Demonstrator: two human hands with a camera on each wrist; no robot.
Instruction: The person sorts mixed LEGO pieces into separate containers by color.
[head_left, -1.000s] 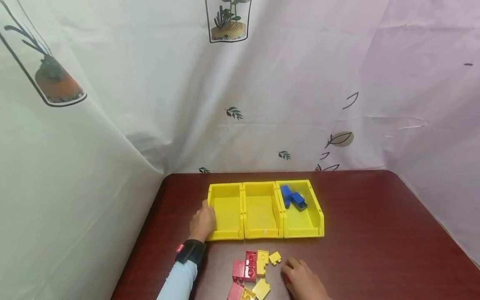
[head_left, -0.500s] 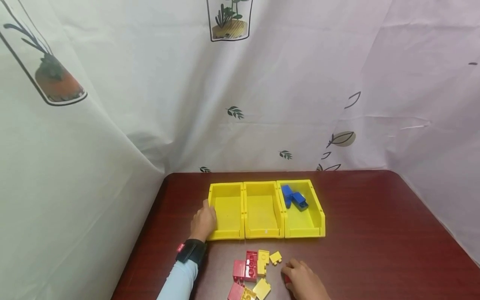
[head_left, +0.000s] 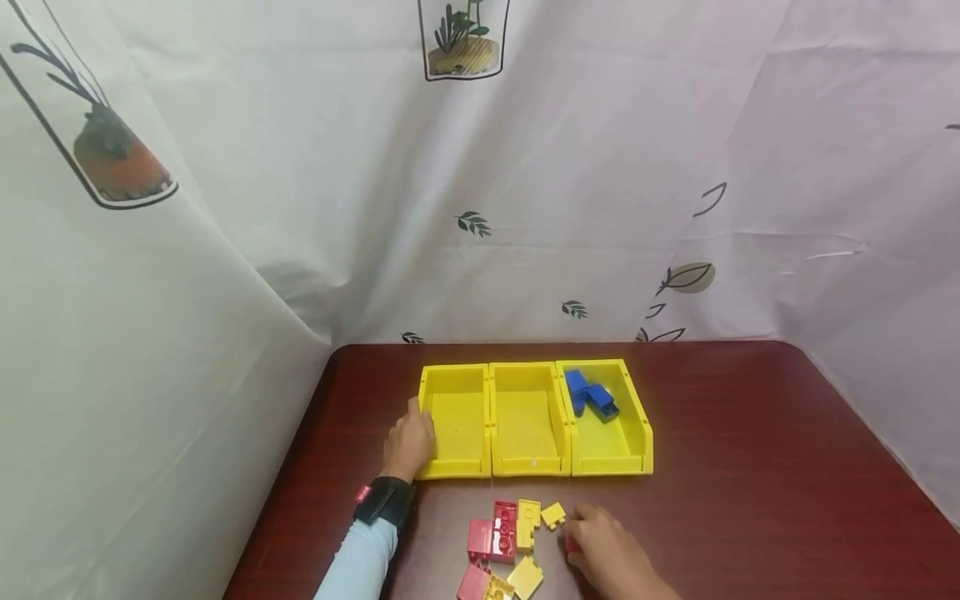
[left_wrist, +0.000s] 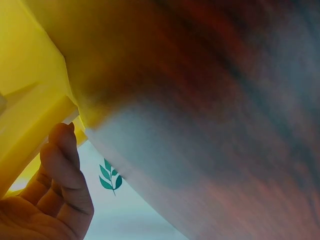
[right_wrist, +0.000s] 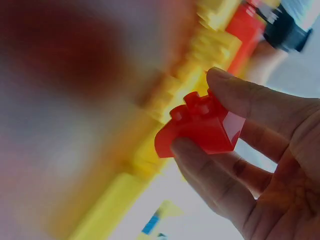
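My left hand [head_left: 408, 442] grips the left wall of the leftmost yellow bin [head_left: 459, 468]; in the left wrist view its curled fingers [left_wrist: 65, 170] lie against the yellow plastic. Between thumb and fingers, my right hand [right_wrist: 260, 145] pinches a red toy building brick [right_wrist: 197, 127] with studs and a sloped side. In the head view that hand [head_left: 603, 546] is low over the table, just right of a small yellow brick [head_left: 553, 515], and mostly covers the red one. Left of it lie red bricks [head_left: 504, 532] and yellow bricks [head_left: 527, 577].
Three yellow bins stand joined in a row: the left one, a middle bin [head_left: 531, 467] and a right bin [head_left: 611, 465]. Blue bricks [head_left: 600, 400] lie in the right bin. The dark red table [head_left: 735, 450] meets a white printed cloth [head_left: 525, 167] behind and at the sides.
My right hand has shifted slightly up and left with the red brick in its fingers. The left hand stays on the bin's wall. The head view has drifted a little.
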